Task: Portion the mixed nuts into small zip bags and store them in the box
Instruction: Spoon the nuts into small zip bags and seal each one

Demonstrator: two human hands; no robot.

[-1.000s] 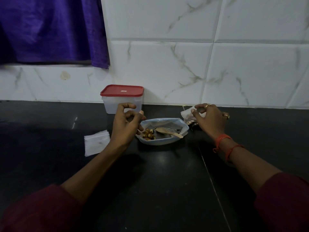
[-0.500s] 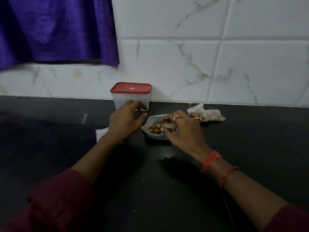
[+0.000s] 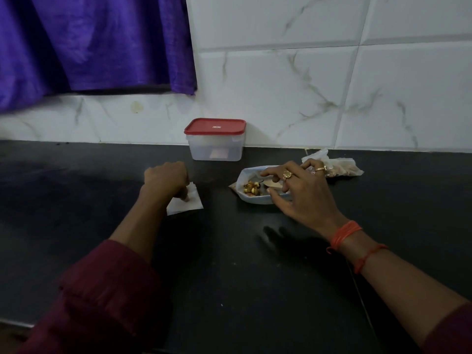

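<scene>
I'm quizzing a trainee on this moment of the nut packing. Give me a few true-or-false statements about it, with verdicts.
1. The box has its red lid on. True.
2. The left hand rests on the box. False: its fingers are on the zip bags lying on the counter, apart from the box.
3. The right hand is over the dish. True.
4. The dish is empty. False: it holds nuts and a wooden spoon.
5. A filled plastic bag lies to the right of the dish. True.
</scene>
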